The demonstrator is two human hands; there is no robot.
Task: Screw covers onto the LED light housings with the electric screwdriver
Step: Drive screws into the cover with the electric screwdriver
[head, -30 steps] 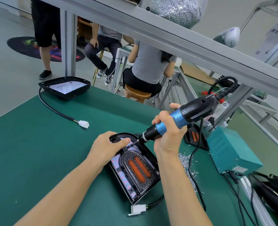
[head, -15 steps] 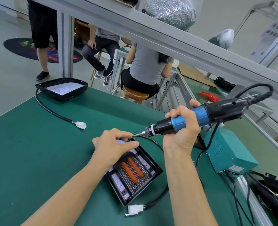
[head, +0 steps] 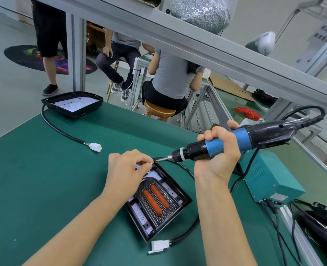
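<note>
A black LED light housing lies on the green bench mat, with a ribbed black cover bearing two orange strips set inside it. My left hand rests on the housing's far corner and pinches a small screw between thumb and forefinger. My right hand grips the blue and black electric screwdriver, held nearly level. Its bit tip points at the screw at my left fingertips. The housing's far corner is hidden under my left hand.
A second housing with a black cable and white plug sits at the mat's far left. A teal power box stands right of the work, with cables beside it. An aluminium frame bar crosses overhead. People sit and stand beyond the bench.
The screwdriver lifted off the housing and swung level, then its tip came to my left fingertips. My left hand shifted to the housing's far corner and now pinches a screw.
</note>
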